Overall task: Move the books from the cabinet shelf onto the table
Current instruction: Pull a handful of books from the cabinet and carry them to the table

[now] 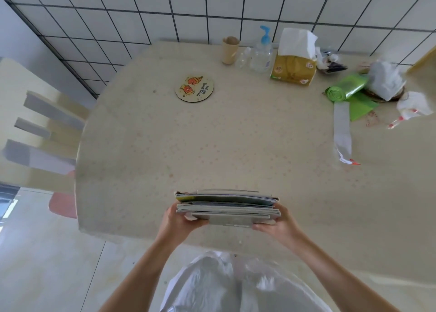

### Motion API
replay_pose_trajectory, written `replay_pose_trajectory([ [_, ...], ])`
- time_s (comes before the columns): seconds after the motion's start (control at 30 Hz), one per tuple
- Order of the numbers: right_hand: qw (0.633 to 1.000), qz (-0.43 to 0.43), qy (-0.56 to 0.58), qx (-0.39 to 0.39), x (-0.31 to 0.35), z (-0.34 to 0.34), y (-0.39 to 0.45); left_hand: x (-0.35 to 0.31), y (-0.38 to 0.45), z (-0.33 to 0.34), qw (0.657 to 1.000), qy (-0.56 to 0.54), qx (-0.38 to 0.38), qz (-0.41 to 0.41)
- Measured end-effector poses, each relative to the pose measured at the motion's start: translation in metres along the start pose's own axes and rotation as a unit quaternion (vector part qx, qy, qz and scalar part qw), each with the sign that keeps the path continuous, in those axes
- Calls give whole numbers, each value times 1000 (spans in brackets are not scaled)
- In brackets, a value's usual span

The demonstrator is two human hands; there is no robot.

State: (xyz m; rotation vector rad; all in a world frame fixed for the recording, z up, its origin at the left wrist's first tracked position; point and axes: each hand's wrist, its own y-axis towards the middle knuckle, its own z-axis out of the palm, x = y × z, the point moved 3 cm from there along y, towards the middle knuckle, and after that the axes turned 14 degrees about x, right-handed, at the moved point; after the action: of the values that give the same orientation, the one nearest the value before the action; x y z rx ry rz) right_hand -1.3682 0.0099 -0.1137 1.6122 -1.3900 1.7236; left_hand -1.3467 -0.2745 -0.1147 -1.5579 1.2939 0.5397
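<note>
A stack of books (227, 208) is gripped at both ends — the left hand (180, 219) curled round its left edge, the right hand (277, 222) round its right; it is held over the near edge of the table (188, 151), though whether it touches the top cannot be told. Farther back a round coaster (194, 87) is seen lying alone; a tissue box (293, 68), a pump bottle (262, 52), a cup (230, 50) and a green bag roll (346, 87) are gathered near the tiled wall (212, 2) — a chair (40, 123) is set at the left.

White tiled wall (212, 2) with dark grout, pale glossy floor (47, 264), cream slatted chair (35, 123) at left.
</note>
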Motion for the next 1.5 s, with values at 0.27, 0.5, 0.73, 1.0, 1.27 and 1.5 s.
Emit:
replay_pose_trajectory([
  [0.27, 998, 40, -5, 47, 21, -16, 18, -23, 28, -18, 995, -47, 70, -50],
  [0.5, 962, 121, 219, 114, 53, -35, 60, -44, 74, -33, 974, -188, 34, -120],
  [0.73, 947, 224, 224, 46, 59, -42, 103, -49, 115, -24, 944, -242, 31, -223],
  [1.0, 929, 274, 247, 29, 48, -41, 130, -46, 144, -28, 939, -212, 45, -269],
  [1.27, 945, 257, 201, 8, 39, -37, 132, -42, 144, -29, 944, -173, 29, -279],
  [1.5, 969, 242, 54, -3, 39, -38, 124, -40, 141, -28, 963, -108, 24, -247],
])
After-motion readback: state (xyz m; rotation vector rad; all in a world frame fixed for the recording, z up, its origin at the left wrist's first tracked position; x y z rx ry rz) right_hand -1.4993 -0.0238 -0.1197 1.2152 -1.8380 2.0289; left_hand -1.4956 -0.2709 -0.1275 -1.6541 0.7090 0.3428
